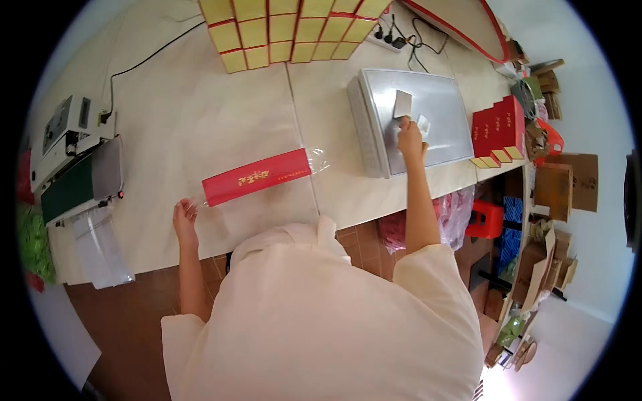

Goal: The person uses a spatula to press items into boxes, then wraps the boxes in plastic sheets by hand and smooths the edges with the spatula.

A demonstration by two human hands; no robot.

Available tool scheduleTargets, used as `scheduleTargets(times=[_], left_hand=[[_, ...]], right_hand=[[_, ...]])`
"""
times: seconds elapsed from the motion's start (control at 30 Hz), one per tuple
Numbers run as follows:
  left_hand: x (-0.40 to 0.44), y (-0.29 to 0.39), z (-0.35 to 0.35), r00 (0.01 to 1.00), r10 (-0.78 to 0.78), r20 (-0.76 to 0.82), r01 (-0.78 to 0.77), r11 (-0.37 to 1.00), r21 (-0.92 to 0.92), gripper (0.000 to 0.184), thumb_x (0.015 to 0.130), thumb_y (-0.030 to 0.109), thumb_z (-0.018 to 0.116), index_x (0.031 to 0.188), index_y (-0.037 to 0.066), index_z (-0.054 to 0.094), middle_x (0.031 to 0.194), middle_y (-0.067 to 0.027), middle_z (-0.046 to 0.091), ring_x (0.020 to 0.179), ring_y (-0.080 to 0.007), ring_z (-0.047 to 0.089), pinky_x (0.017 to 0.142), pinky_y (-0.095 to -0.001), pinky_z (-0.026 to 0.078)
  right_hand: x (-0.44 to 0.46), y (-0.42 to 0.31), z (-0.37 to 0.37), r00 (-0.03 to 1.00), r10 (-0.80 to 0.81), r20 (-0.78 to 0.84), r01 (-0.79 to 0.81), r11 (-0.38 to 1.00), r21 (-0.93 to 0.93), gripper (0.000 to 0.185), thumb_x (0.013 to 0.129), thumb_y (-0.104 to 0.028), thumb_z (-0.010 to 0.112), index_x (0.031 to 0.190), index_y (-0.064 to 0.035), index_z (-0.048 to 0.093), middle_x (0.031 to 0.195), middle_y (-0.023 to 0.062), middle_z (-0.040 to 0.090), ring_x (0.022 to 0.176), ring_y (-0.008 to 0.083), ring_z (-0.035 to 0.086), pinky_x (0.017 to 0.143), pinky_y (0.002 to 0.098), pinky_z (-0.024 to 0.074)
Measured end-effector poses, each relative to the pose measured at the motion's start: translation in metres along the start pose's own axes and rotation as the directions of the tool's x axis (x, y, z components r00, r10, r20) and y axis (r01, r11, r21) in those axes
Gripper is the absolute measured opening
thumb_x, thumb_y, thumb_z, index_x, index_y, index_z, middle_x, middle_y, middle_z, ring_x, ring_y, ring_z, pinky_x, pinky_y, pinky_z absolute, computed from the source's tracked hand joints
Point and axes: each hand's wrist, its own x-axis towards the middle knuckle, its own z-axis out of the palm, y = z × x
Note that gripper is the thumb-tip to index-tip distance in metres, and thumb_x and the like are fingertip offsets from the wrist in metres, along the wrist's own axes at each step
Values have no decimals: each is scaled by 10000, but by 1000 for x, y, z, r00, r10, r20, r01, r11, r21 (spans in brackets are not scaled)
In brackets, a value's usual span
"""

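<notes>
A long red box [257,176] with gold lettering lies slantwise on the table inside a clear plastic sleeve [318,160], whose loose end sticks out past the box on the right. At the box's left end, my left hand [185,219] has its fingers closed on the sleeve's other end. My right hand [410,139] reaches over a silver metal case [441,100]. Its fingers are closed at the lower edge of a small flat grey-white piece [402,104], perhaps a card. Beside that hand, a small whitish scrap [423,124] rests on the case.
Stacked yellow-and-red boxes [281,33] stand at the back. More red boxes [500,130] are right of the case. A sealing machine [73,154] with a cord sits at the left, clear bags [100,247] hanging over the edge nearby. A power strip [386,41] lies at the back.
</notes>
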Motion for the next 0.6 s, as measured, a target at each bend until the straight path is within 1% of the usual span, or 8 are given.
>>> scheduleTargets(times=[0.17, 0.23, 0.3, 0.4, 0.43, 0.5, 0.53, 0.6], left_hand=[[-11, 10, 8, 998, 51, -20, -51, 999, 12, 320, 1033, 354, 422, 1179, 99, 548, 1191, -44, 625, 1072, -164, 589, 877, -305, 441], [-17, 6, 6, 994, 57, -90, -56, 998, 5, 318, 1035, 351, 417, 1179, 100, 549, 1193, -41, 621, 1074, -165, 588, 880, -313, 442], [-21, -8, 2, 990, -8, -141, -3, 997, -78, 336, 1035, 372, 411, 1179, 101, 548, 1197, -40, 612, 1083, -171, 586, 895, -327, 443], [-31, -31, 4, 974, -130, -185, 100, 982, -163, 375, 1029, 399, 405, 1191, 85, 529, 1149, -53, 632, 1006, -172, 613, 836, -327, 460], [-34, -36, 7, 973, -120, -198, 88, 982, -165, 375, 1029, 399, 405, 1191, 85, 529, 1149, -53, 632, 1006, -172, 613, 836, -327, 460], [-43, -43, 13, 951, -299, -80, 268, 924, -271, 470, 1025, 469, 382, 1233, 59, 477, 1179, -88, 618, 1073, -225, 603, 910, -397, 464], [-48, -42, 17, 952, -292, -90, 259, 928, -268, 470, 1025, 469, 382, 1233, 59, 477, 1179, -88, 618, 1073, -225, 603, 910, -397, 464], [-52, -41, 29, 905, -424, 40, 402, 821, -406, 619, 1008, 555, 341, 1325, 27, 394, 1236, -138, 584, 1170, -292, 559, 1018, -481, 421]], right_hand=[[-48, -82, -53, 996, 86, 20, -82, 986, -148, 425, 978, -354, 461, 1148, 26, 545, 1115, 282, 628, 1052, 419, 610, 854, 504, 479], [-70, -126, -59, 966, -98, -240, 29, 961, -276, 449, 909, -233, 602, 1266, 19, 498, 1248, 240, 576, 1153, 366, 560, 903, 470, 469], [-90, -157, -40, 938, -348, 6, 348, 937, 21, 595, 833, -179, 702, 1340, 13, 457, 1340, 209, 507, 1230, 352, 487, 969, 446, 438], [-145, -202, 36, 647, -762, -6, 725, 613, 315, 793, 738, -290, 799, 1387, -24, 429, 1360, 215, 482, 1271, 375, 446, 1058, 485, 359], [-168, -224, 45, 561, -828, 10, 769, 526, 363, 895, 689, -315, 836, 1408, -22, 392, 1372, 208, 468, 1288, 357, 431, 1077, 507, 334], [-196, -259, 48, 446, -890, 100, 832, 453, 321, 890, 663, -328, 852, 1372, -28, 407, 1328, 169, 494, 1261, 323, 452, 1082, 504, 326], [-202, -267, 59, 442, -892, 92, 832, 446, 330, 890, 663, -328, 852, 1372, -28, 407, 1328, 169, 494, 1261, 323, 452, 1082, 504, 326], [-203, -281, 78, 414, -863, 291, 845, 482, 229, 816, 658, -316, 854, 1307, -39, 443, 1256, 127, 531, 1205, 290, 490, 1077, 490, 328]])
